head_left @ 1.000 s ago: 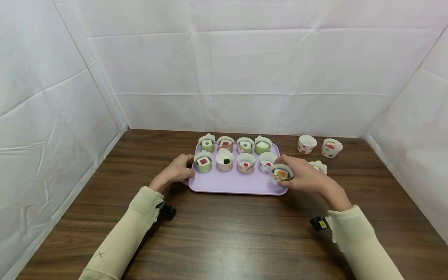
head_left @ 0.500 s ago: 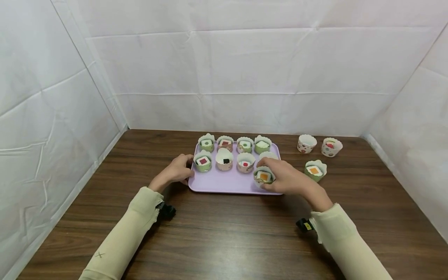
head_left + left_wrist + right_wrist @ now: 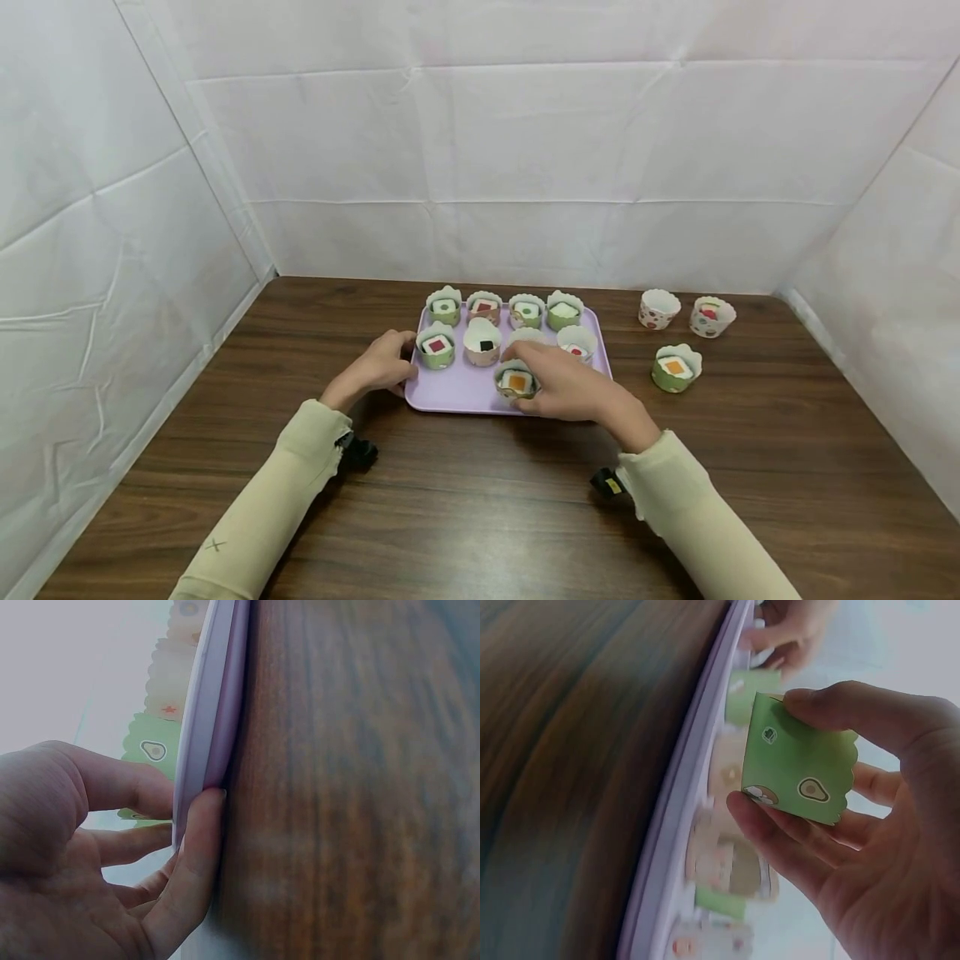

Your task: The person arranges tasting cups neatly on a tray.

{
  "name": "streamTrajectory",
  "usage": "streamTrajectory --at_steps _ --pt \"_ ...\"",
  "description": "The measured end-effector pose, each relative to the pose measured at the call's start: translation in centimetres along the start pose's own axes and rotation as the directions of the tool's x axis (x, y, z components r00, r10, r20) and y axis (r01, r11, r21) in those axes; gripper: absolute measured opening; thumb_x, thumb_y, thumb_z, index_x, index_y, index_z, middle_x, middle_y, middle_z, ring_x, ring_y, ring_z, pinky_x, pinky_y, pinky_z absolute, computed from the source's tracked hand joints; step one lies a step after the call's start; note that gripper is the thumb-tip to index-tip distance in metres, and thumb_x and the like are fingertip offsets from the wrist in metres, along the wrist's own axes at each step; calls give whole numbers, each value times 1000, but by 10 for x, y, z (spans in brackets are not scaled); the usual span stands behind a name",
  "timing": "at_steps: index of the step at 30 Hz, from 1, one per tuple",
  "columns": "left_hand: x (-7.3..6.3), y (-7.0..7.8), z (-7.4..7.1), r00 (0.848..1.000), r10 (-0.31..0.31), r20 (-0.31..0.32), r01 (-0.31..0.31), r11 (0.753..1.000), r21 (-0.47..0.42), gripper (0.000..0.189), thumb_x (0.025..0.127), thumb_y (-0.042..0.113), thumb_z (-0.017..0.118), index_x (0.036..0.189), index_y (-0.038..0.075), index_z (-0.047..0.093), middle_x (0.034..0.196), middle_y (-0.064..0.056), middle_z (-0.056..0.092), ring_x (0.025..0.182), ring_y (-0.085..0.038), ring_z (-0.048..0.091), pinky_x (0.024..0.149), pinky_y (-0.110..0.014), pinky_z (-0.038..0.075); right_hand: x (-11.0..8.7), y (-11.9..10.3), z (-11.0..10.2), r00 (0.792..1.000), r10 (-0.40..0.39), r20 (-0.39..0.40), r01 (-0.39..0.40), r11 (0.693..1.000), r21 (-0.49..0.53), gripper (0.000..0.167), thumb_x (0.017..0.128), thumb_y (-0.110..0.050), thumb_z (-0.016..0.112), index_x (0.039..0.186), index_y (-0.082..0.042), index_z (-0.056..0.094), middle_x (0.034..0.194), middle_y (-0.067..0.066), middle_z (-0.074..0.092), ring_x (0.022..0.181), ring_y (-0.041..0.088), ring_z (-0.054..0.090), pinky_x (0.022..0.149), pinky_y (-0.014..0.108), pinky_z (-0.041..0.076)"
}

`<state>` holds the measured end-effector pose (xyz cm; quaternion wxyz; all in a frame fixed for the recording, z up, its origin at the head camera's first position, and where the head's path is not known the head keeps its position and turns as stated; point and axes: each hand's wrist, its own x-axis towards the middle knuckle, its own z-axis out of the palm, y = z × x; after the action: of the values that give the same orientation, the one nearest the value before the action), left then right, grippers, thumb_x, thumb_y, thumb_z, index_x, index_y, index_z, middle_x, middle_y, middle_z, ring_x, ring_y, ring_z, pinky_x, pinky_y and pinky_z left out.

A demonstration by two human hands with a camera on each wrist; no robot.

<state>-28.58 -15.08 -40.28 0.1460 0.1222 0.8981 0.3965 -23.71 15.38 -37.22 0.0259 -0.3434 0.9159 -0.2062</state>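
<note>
Fingers (image 3: 789,849) of the right hand (image 3: 889,881) are wrapped round a green paper cup (image 3: 791,761), right wrist view. Left wrist: a lilac tray (image 3: 205,727) is pinched by the left hand (image 3: 82,877). Head: the cup is held over the tray's near side; loading appears under way, gentle lowering called for.

Matt paper cup (image 3: 791,757), smooth plastic tray (image 3: 450,393), softly glossy wood-grain table (image 3: 450,500), creased backdrop (image 3: 525,133) perhaps of cloth.
</note>
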Motion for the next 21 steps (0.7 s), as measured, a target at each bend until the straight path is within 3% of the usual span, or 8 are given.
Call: streamTrajectory --at_steps 7,13,21 --pt "-1 -1 -1 1000 -12 -10 12 1000 -3 64 82 -6 58 145 -7 49 138 -32 49 85 -30 67 57 -32 64 24 -19 14 999 -36 -5 36 999 -2 52 87 -19 79 134 -11 57 131 9 66 111 23 61 95 41 55" --pt "-2 -2 0 1000 -7 -16 7 1000 -9 63 81 -6 59 143 -7 50 137 -31 47 88 -32 66 57 -32 64 39 -33 27 1000 -1 0 1 1000 -18 55 88 -17 79 138 -10 56 132 14 63 111 27 63 97 46 56" --pt "-2 -2 1 1000 19 -14 -19 1000 -11 57 81 -6 57 138 -7 54 133 -30 53 84 -29 67 56 -32 64 51 -45 40 1000 27 -14 -28 997 -68 59 87 -21 80 141 -13 56 124 11 62 99 25 63 85 43 58"
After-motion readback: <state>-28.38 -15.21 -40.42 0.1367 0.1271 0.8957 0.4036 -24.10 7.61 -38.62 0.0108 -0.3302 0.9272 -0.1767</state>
